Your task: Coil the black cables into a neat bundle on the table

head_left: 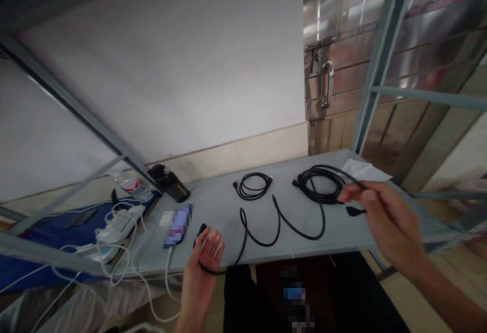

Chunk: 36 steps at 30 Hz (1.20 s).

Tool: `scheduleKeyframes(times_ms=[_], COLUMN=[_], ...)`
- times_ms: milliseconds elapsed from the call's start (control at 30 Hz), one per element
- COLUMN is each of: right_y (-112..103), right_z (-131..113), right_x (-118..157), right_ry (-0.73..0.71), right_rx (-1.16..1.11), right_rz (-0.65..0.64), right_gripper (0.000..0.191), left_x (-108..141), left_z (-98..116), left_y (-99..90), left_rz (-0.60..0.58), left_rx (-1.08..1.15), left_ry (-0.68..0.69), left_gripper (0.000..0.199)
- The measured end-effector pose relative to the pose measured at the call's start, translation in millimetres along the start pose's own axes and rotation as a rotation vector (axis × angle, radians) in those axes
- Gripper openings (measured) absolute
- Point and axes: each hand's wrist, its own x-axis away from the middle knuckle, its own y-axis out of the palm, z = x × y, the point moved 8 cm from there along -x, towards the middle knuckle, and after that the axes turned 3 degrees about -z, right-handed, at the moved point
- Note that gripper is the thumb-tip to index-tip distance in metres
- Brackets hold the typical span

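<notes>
A long black cable runs in loose waves over the grey tabletop. Its left end is in my left hand, palm turned up and fingers curled, with a black connector showing by the thumb. My right hand pinches a black cable between thumb and fingers above the table's right side. Below those fingers hangs another black connector. Near this hand lies a thick black coil; whether the wavy cable joins it, I cannot tell. A smaller coiled black cable rests at the middle back.
On the left stand a black bottle and a phone with a white cord. Beyond the table edge are a clear water bottle and a white power strip with tangled cords. White paper lies back right. Metal frame posts flank the table.
</notes>
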Motion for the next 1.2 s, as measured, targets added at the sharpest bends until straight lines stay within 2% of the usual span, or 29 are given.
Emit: scheduleKeyframes(times_ms=[33, 133, 233, 300, 367, 467, 567, 633, 767, 867, 967, 1100, 1200], right_y=[28.4, 122.9, 205.6, 242.7, 263.2, 272.1, 270.0, 266.7, 257.5, 255.2, 256.9, 265.3, 274.3], right_z=[-12.8, -48.3, -58.8, -55.0, -49.4, -44.2, -40.7, -36.5, -24.1, -8.3, 12.4, 47.2, 73.6], right_x=[8.2, 45.9, 92.5, 116.6, 130.2, 137.2, 138.9, 137.4, 118.8, 85.0, 32.4, -36.0, -61.7], right_ry=[-0.053, -0.259, -0.42, -0.492, -0.513, -0.507, -0.535, -0.575, -0.715, -0.793, -0.763, -0.588, -0.497], right_rx=[-0.041, -0.106, 0.061, 0.176, 0.21, 0.172, 0.169, 0.204, 0.327, 0.457, 0.544, 0.511, 0.459], right_rz=[-0.078, -0.426, -0.707, -0.798, -0.824, -0.813, -0.807, -0.808, -0.796, -0.776, -0.667, -0.533, -0.493], right_gripper=[0.027, 0.026, 0.02, 0.019, 0.026, 0.039, 0.027, 0.017, 0.027, 0.01, 0.02, 0.028, 0.026], left_x=[4.9, 21.5, 34.8, 38.0, 38.4, 39.5, 41.4, 40.7, 22.7, -12.0, -55.1, -114.8, -145.3], left_z=[-10.3, -38.6, -54.5, -56.5, -52.8, -44.4, -33.3, -27.5, -21.2, -7.4, 9.4, 8.7, -1.9], left_y=[5.8, 25.9, 37.7, 36.2, 30.4, 25.3, 27.9, 34.0, 60.4, 92.2, 131.7, 171.2, 184.6], left_rz=[-0.04, -0.204, -0.306, -0.285, -0.232, -0.214, -0.258, -0.3, -0.411, -0.434, -0.391, -0.316, -0.27], left_rx=[-0.008, -0.027, -0.02, -0.011, -0.012, -0.065, -0.178, -0.268, -0.51, -0.661, -0.91, -1.026, -1.123], left_ry=[-0.032, -0.13, -0.17, -0.154, -0.117, -0.097, -0.076, -0.064, -0.007, 0.195, 0.49, 0.609, 0.662], left_gripper=[0.025, 0.028, 0.037, 0.043, 0.046, 0.051, 0.052, 0.05, 0.05, 0.048, 0.046, 0.033, 0.016])
